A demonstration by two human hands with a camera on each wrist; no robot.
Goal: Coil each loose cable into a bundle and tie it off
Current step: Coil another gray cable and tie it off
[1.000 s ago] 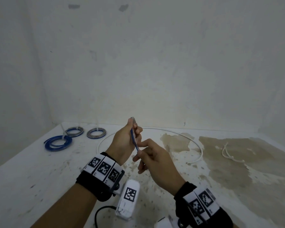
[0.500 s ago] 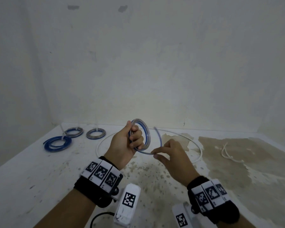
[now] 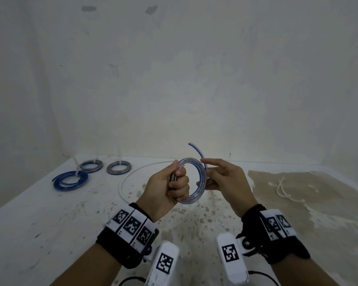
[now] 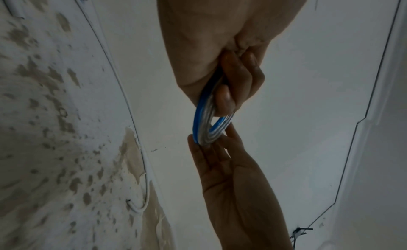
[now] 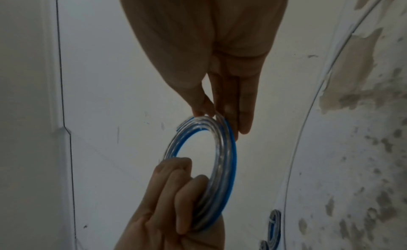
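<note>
A clear cable with a blue stripe is wound into a small coil (image 3: 191, 159) held above the table. My left hand (image 3: 174, 182) grips the coil's left side in its curled fingers (image 4: 231, 79). My right hand (image 3: 221, 178) pinches the coil's right side between thumb and nearly straight fingers (image 5: 237, 114). The cable's free end (image 3: 195, 148) sticks up above the coil near my right index finger. The left wrist view shows the coil (image 4: 204, 124) edge-on, and in the right wrist view the coil (image 5: 226, 163) is a ring of several turns.
Three tied coils lie at the back left: a blue coil (image 3: 70, 180) and two grey coils (image 3: 91, 165), (image 3: 118, 167). A loose white cable (image 3: 122, 186) curves across the table (image 3: 50, 223) behind my hands. White ties (image 3: 281, 188) lie at the right, on a stained patch.
My left hand has turned the coil from edge-on to facing me. My right hand has moved up to the coil's right side, and the free end now points upward.
</note>
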